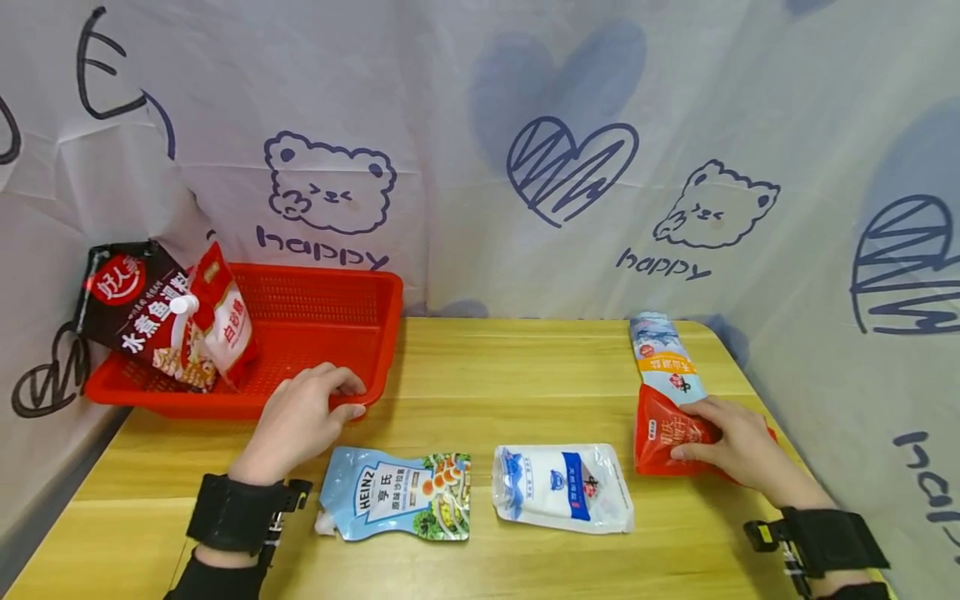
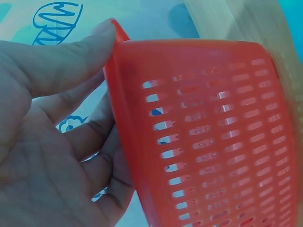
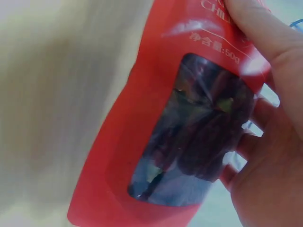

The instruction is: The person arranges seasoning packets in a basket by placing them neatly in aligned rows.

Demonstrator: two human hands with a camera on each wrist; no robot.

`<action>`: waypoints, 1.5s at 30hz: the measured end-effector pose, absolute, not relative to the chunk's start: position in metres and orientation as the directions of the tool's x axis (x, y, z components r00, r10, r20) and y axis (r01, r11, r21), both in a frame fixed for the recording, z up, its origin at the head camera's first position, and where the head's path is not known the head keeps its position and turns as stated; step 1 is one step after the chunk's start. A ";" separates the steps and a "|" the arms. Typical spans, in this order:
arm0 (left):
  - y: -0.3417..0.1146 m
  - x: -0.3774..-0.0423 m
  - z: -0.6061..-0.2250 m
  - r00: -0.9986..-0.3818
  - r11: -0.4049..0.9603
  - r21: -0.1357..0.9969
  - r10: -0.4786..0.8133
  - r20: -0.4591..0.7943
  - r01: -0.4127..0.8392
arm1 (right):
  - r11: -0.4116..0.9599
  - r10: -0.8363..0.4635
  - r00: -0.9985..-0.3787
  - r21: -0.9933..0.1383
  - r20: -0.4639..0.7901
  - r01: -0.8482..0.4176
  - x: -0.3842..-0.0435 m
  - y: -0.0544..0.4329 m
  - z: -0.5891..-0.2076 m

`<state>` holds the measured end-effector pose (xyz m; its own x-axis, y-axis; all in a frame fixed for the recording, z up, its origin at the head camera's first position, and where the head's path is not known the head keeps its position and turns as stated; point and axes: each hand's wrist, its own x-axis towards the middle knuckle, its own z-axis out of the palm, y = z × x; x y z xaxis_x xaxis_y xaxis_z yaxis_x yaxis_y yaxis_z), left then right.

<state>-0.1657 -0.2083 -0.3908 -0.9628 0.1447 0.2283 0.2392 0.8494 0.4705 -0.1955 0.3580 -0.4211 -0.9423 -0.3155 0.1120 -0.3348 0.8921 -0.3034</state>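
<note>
In the head view my left hand (image 1: 296,421) is at the front right corner of the red plastic basket (image 1: 395,333). The left wrist view shows its thumb and fingers pinching the basket's rim (image 2: 124,109). On the right, my right hand (image 1: 738,446) holds a red packet of dried chillies (image 1: 663,437) by its edge. Up close, the chillies (image 3: 194,127) show through the packet's clear window. Just behind this packet lies a blue and white salt bag (image 1: 663,346), its near end touching or overlapped by the red packet.
Inside the basket's left end lean a black and red seasoning packet (image 1: 135,300) and a red and white sugar pouch (image 1: 228,325) with a white cap. A Heinz salad dressing pouch (image 1: 401,493) and a white and blue bag (image 1: 562,487) lie on the wooden table (image 1: 495,375). A printed cloth hangs behind.
</note>
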 end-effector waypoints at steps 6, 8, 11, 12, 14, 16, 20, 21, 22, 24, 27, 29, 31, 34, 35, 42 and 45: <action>-0.206 -0.168 -0.384 -0.970 0.848 0.478 0.153 0.192 0.228 | 0.858 -0.348 -0.900 -0.299 0.263 -0.419 -0.202 0.330 -0.405; -0.206 -0.169 -0.383 -0.972 0.848 0.482 0.153 0.176 0.221 | 0.849 -0.355 -0.886 -0.294 0.300 -0.439 -0.204 0.321 -0.401; -0.206 -0.170 -0.381 -0.976 0.845 0.492 0.153 0.153 0.209 | 0.841 -0.349 -0.879 -0.306 0.326 -0.447 -0.207 0.305 -0.394; -0.206 -0.170 -0.381 -0.978 0.844 0.495 0.152 0.145 0.205 | 0.838 -0.345 -0.877 -0.311 0.336 -0.449 -0.207 0.300 -0.391; -0.206 -0.170 -0.380 -0.981 0.842 0.504 0.147 0.130 0.193 | 0.829 -0.339 -0.869 -0.322 0.360 -0.457 -0.209 0.288 -0.387; -0.206 -0.170 -0.379 -0.984 0.838 0.516 0.136 0.115 0.176 | 0.817 -0.334 -0.855 -0.331 0.397 -0.473 -0.211 0.275 -0.384; -0.206 -0.170 -0.378 -0.992 0.832 0.540 0.098 0.084 0.128 | 0.776 -0.330 -0.807 -0.346 0.490 -0.527 -0.219 0.246 -0.382; -0.206 -0.169 -0.378 -0.993 0.830 0.545 0.091 0.077 0.118 | 0.764 -0.327 -0.795 -0.353 0.510 -0.541 -0.220 0.239 -0.382; -0.205 -0.169 -0.378 -0.994 0.830 0.547 0.084 0.072 0.110 | 0.752 -0.325 -0.785 -0.359 0.527 -0.553 -0.221 0.232 -0.382; -0.205 -0.169 -0.378 -0.995 0.831 0.547 0.075 0.066 0.099 | 0.727 -0.323 -0.769 -0.376 0.551 -0.575 -0.223 0.219 -0.382; -0.204 -0.169 -0.377 -0.996 0.836 0.541 0.069 0.064 0.093 | 0.696 -0.318 -0.758 -0.403 0.570 -0.594 -0.223 0.199 -0.382; -0.204 -0.169 -0.377 -0.996 0.839 0.536 0.066 0.063 0.090 | 0.680 -0.317 -0.754 -0.416 0.575 -0.604 -0.223 0.187 -0.382; -0.204 -0.169 -0.376 -0.996 0.842 0.531 0.067 0.062 0.090 | 0.665 -0.318 -0.753 -0.431 0.576 -0.610 -0.223 0.175 -0.383; -0.204 -0.169 -0.376 -0.995 0.845 0.526 0.073 0.064 0.096 | 0.640 -0.324 -0.747 -0.447 0.580 -0.625 -0.222 0.159 -0.385; -0.204 -0.170 -0.376 -0.995 0.846 0.524 0.075 0.066 0.099 | 0.631 -0.328 -0.744 -0.452 0.582 -0.631 -0.222 0.154 -0.386; -0.204 -0.170 -0.376 -0.993 0.852 0.510 0.084 0.087 0.117 | 0.586 -0.351 -0.725 -0.465 0.592 -0.663 -0.219 0.125 -0.391; -0.204 -0.169 -0.376 -0.993 0.846 0.520 0.085 0.087 0.118 | 0.583 -0.347 -0.725 -0.468 0.595 -0.664 -0.216 0.119 -0.395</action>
<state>-0.1690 -0.2041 -0.3762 -0.9926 0.0845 0.0872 0.1177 0.8459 0.5202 -0.2164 0.1189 -0.3948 -0.7250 -0.3472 0.5949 -0.6636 0.5832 -0.4684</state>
